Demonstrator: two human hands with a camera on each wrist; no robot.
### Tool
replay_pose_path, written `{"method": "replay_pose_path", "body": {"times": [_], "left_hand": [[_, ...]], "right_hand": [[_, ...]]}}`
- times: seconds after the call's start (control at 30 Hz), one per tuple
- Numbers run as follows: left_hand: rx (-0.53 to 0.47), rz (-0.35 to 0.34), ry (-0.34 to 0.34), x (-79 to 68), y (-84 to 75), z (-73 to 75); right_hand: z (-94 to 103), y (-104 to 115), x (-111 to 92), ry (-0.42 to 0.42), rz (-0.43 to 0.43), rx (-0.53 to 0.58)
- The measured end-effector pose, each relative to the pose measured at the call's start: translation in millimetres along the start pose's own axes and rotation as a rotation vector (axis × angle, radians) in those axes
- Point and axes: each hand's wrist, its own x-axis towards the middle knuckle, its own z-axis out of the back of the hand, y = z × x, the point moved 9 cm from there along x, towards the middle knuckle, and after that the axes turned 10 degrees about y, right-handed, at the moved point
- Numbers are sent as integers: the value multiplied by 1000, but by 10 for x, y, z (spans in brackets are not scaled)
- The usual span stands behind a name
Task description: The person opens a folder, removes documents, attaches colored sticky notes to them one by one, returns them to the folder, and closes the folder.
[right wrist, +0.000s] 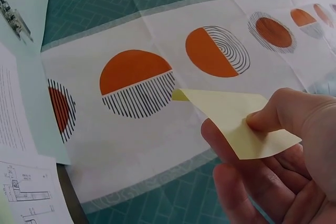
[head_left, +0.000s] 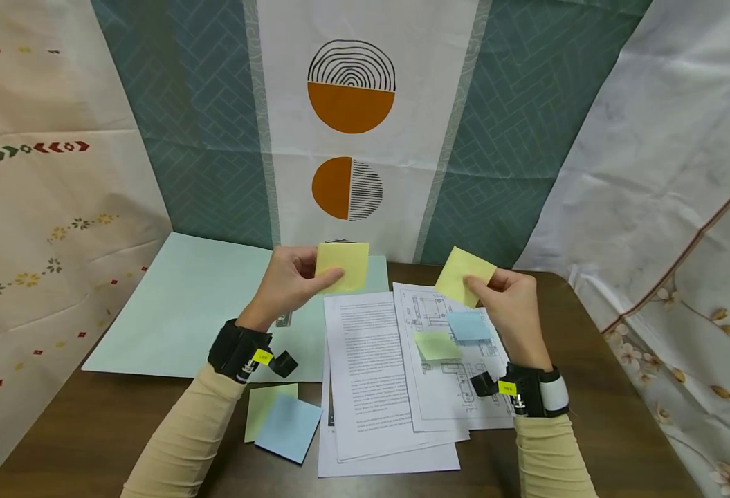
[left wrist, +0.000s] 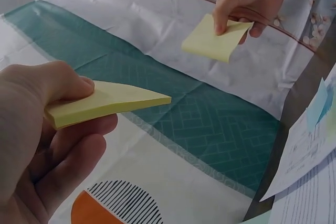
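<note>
My left hand (head_left: pixel 288 282) grips a thick pad of yellow sticky notes (head_left: pixel 347 266), thumb on its face and fingers behind. Its stacked edge shows in the left wrist view, where the pad (left wrist: pixel 115 100) lies nearly flat. In my right hand (head_left: pixel 513 311), thumb and fingers pinch a single yellow sticky note (head_left: pixel 458 273) with a curled edge, seen closer as a thin sheet (right wrist: pixel 247 124) in the right wrist view. Both hands are raised over the papers. Below the right one lies a drawing sheet (head_left: pixel 427 408) bearing a blue sticky note (head_left: pixel 468 326) and a green sticky note (head_left: pixel 436 345).
An open pale green folder (head_left: pixel 171 311) with a metal clip (head_left: pixel 284 319) covers the table's left. Printed text pages (head_left: pixel 367 387) overlap the folder and drawing sheet. Near the front lie a blue sticky pad (head_left: pixel 290 425) and a green sticky pad (head_left: pixel 259 408). Patterned cloths (head_left: pixel 209 138) hang behind.
</note>
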Motion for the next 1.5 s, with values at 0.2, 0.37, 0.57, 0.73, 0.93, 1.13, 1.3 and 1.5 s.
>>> {"method": "replay_pose_path", "body": {"times": [0.2,0.37,0.57,0.73,0.93,1.13,1.3,1.5], "left_hand": [[28,28,33,-95,87,125],[101,55,20,-264,171,472],[197,103,-75,-460,229,984],[223,189,29,-480,299,997],[206,231,229,-477,343,801],[201,207,400,-499,385,639],[191,227,459,-509,417,576],[147,208,593,-541,387,432]], "right_hand": [[-6,-23,0,15,10,14],[-5,0,0,24,41,32],[83,55,-22,-15,57,40],[65,55,-29,-6,40,40],[45,36,-35,-17,34,51],[34,46,-24,-15,38,23],[15,43,-22,-9,29,8],[8,52,-23,-8,41,4]]}}
